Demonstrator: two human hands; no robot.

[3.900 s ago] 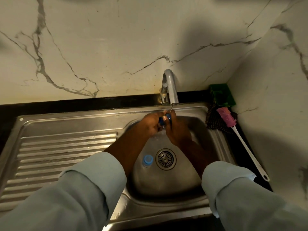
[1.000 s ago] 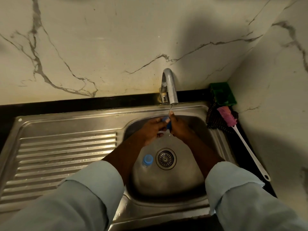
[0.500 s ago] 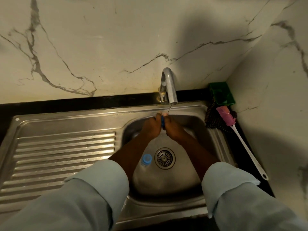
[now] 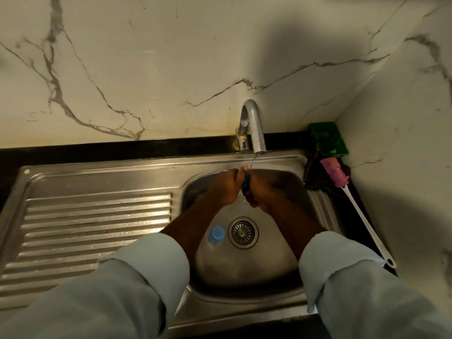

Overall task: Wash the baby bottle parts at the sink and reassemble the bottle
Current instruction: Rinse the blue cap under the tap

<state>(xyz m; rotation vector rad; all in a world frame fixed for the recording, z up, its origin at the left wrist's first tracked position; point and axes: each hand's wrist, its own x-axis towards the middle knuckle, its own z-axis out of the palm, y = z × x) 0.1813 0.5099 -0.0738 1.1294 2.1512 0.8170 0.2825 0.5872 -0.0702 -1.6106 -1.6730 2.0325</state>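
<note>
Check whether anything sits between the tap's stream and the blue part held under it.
Nothing visible does. The thin stream falls from the tap straight onto the blue part, pressed between the left hand and right hand.

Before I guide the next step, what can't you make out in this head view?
- Blue part: mostly hidden between the left hand and right hand; which piece is unclear.
- Bottle in the sink: the left forearm covers its side.
- Brush: its bristles are too dim.
</note>
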